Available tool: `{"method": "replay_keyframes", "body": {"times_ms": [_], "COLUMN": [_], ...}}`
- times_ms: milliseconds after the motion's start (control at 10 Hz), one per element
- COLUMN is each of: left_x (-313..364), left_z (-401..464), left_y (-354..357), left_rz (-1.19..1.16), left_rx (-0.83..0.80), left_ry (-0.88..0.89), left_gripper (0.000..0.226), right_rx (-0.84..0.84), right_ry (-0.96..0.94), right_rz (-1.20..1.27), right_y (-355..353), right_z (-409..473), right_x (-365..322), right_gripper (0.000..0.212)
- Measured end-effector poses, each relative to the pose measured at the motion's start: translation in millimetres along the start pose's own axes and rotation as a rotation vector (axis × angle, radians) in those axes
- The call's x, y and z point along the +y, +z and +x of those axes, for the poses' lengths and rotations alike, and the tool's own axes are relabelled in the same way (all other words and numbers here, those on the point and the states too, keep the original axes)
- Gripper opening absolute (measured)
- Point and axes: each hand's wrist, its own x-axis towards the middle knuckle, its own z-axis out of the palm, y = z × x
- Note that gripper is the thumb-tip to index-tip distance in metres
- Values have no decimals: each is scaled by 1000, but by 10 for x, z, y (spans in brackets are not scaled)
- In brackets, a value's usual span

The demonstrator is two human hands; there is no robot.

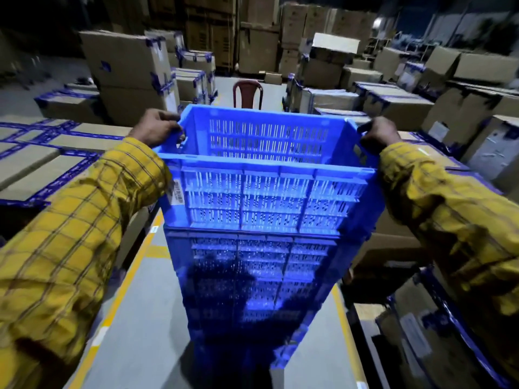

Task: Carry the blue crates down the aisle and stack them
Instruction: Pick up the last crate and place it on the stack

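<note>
Yellow checked sleeves (84,226) frame the view on both sides, reaching forward to a stack of blue crates (261,248) that fills the middle of the aisle (146,346) and runs down toward the floor. How many crates sit below the top one is hard to count in the shadow. Cardboard boxes (126,68) bound with blue tape crowd both sides, low on the left and banked high on the right, leaving a narrow lane marked by yellow floor lines (123,282).

Uppermost, the top crate (266,164) is open and looks empty; its slotted plastic walls suggest something stiff and fairly light, though a tall stack would likely sway and block the view of the feet. Handle slots in the end walls are the natural hold. Straight ahead a red plastic chair (247,94) stands in the lane and may need skirting.

At the left end wall, the left hand (157,127) curls its fingers into the handle slot; the right hand (377,134) clamps the opposite end likewise.
</note>
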Motion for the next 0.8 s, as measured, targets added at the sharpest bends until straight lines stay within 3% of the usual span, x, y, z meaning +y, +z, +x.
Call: {"method": "replay_keyframes", "body": {"times_ms": [300, 600, 700, 800], "left_x": [158, 382, 392, 418], "left_z": [-49, -191, -341, -561], "left_y": [-26, 28, 59, 115], "left_rz": [116, 747, 838, 763], "left_rx": [-26, -288, -252, -179], "left_ry": [-50, -36, -8, 118], "left_gripper": [39, 32, 44, 47], "right_rx": [-52, -376, -400, -278], "right_ry": [34, 36, 57, 26], "right_rz": [-45, -257, -265, -335], "right_y": [82, -50, -68, -65], "right_z": [72, -190, -252, -377], "right_x": [44, -29, 81, 129], "right_gripper": [40, 42, 61, 56]}}
